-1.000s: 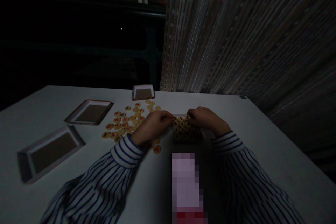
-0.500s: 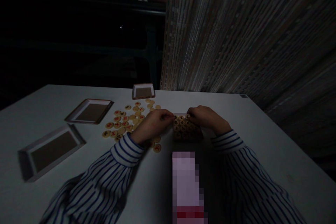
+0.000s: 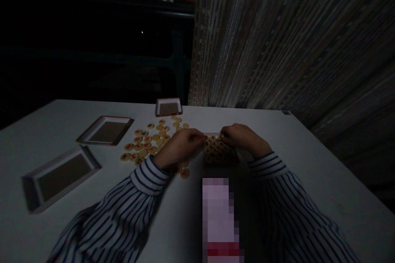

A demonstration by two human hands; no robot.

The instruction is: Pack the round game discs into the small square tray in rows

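**Left hand (image 3: pixel 183 144) and right hand (image 3: pixel 243 137) at the far edge of the box (image 3: pixel 212 134)**

From my remote station I read one head view, dimly lit; the box sits on the white table (image 3: pixel 296 160), in front of the wearer and between the two hands; it holds round, black-marked discs (image 3: pixel 214 144) in rows, its near part lying in shadow.

Left hand: placed at the far left corner of the box; the fingers are curled and the thumb reaches toward the fingertips; I cannot tell whether they are clamped on a disc. Right hand: placed at the far right corner; the fingers are bent down over the end of the back row; I cannot tell whether they grip a disc or only touch it.

Surroundings: loose discs (image 3: pixel 147 139), some red-marked, some black-marked, some plain, lie scattered beside and beyond the left hand; a small tray (image 3: pixel 168 114) stands behind them; a wider tray (image 3: pixel 112 131) and a pale-walled tray (image 3: pixel 63 172) stand to their left; a strand curtain (image 3: pixel 240 41) hangs beyond the table.
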